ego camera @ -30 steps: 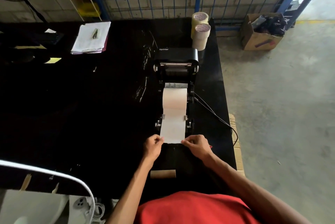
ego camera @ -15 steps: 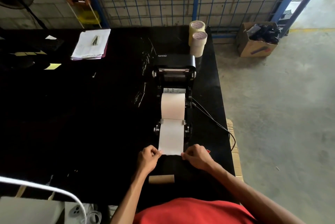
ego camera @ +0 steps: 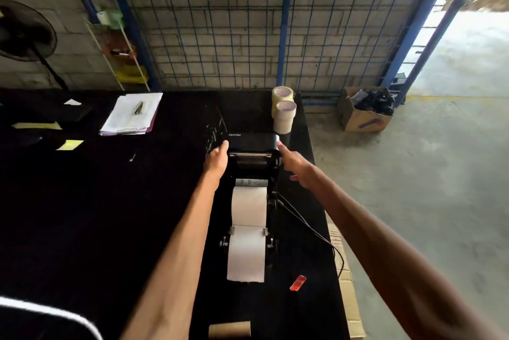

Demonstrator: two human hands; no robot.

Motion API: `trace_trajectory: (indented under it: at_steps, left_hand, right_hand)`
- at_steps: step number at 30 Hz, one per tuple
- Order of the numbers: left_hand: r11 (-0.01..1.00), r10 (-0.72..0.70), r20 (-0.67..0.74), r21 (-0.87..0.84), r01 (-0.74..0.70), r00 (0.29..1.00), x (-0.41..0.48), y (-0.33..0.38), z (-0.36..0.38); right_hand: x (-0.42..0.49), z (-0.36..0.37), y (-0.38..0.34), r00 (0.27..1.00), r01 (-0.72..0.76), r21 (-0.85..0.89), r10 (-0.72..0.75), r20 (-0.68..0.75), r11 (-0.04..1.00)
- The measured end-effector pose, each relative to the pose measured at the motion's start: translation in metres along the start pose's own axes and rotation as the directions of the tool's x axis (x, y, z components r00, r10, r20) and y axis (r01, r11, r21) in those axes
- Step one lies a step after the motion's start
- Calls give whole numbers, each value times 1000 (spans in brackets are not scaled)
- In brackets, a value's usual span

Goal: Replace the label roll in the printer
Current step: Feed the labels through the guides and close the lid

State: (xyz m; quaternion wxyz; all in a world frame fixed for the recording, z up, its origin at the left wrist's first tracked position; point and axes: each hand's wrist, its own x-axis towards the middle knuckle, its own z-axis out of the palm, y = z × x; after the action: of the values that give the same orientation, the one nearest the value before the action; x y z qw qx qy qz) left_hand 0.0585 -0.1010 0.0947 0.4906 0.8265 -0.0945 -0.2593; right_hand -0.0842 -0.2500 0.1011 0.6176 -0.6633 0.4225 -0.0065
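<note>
1. Black surface (ego camera: 82, 215). A black printer (ego camera: 252, 163) sits toward its right side with the lid (ego camera: 250, 141) swung up at the far end; "Xprinter" is readable on the lid.
2. Label roll (ego camera: 249, 206) lies in the open printer bay, pale and wide. Its free end (ego camera: 246, 255) runs toward the person, passes under two small guides and lies flat, with its edge resting on the surface.
3. Left hand (ego camera: 217, 159) reaches out along the left side of the lid, fingers spread and apart, thumb tip near the lid's corner. Contact with the lid cannot be told.
4. Right hand (ego camera: 293, 164) reaches along the right side of the lid, index finger extended to the lid's right corner. It is loosely open, clamped on nothing visible.
5. Both hands flank the lid, one on each side, well apart from the label paper.
6. Empty brown cardboard core (ego camera: 230, 330) lies on its side at the near edge of the surface.
7. Small red object (ego camera: 298, 282) lies just right of the paper's end.
8. Two tape rolls (ego camera: 283, 112) stand behind the printer at the far edge.
9. A clipboard with papers (ego camera: 130, 114) lies far left; a black cable (ego camera: 311, 229) trails off the printer's right side.
10. A cardboard box (ego camera: 363, 114) stands on the concrete floor beyond the surface.
</note>
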Motion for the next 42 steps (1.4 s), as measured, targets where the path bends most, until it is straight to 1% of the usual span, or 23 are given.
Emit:
trace_trajectory:
  at_steps: [1,2,5,8,11,13,15,17,19,22,25,27,29,31,33,35,37,42]
  left_hand:
    - [1000,-8,10,22,8,1000,0,1,2]
    - [999,7,2,52,-7,1000,-3,1,1]
    - [991,61,-38,121,-56,997,-20,-13,-10]
    - [991,63,-99,123,-50,993,-48,-45,-19]
    - [998,14,-152,59,-5,988,-83,-88,-12]
    - [999,-1,-186,35,8,983,-103,-115,-2]
    - [998,-1,-223,55,13,975,-113,-136,7]
    - [993,3,-242,111,25,970,-114,-155,11]
    - [987,6,-251,156,35,968,-112,-172,14]
    - [983,37,-246,183,9,969,-114,-190,20]
    - [992,57,-233,122,-29,971,-118,-197,21]
    - [995,46,-232,99,-24,972,-117,-201,20]
    - [998,15,-207,67,-2,978,-118,-206,22]
    - [998,-53,-170,-32,48,984,-120,-209,25]
    - [992,-90,-134,-103,77,987,-120,-209,26]
    - [988,-103,-95,-123,91,990,-121,-208,27]
    - [985,-117,-92,-134,104,989,-121,-208,27]
    - [982,-91,-83,-175,75,992,-122,-211,28]
  right_hand:
    - [-1,4,-1,1000,5,-17,-4,16,1000]
    - [-4,8,0,1000,19,-41,-19,-2,999]
    - [-17,17,17,979,123,-175,-149,-141,977]
    - [-49,27,47,948,202,-213,-245,-203,956]
    - [-73,46,93,926,222,-202,-271,-262,954]
    - [-79,60,127,912,215,-140,-250,-325,967]
    - [-81,70,152,902,206,-101,-229,-365,973]
    - [-82,76,169,894,213,-111,-239,-380,971]
    - [-82,80,186,902,211,-106,-235,-362,972]
    - [-82,83,205,907,214,-160,-257,-334,964]
    - [-82,81,210,919,240,-132,-269,-288,962]
    - [-82,80,211,936,215,-106,-236,-261,971]
    - [-81,81,213,959,169,-31,-172,-223,985]
    - [-83,84,213,975,140,31,-132,-177,990]
    - [-83,84,213,980,146,22,-141,-142,989]
    - [-82,83,214,981,151,20,-148,-122,988]
    - [-82,82,215,982,161,31,-157,-109,986]
    - [-83,79,215,981,177,38,-173,-83,984]
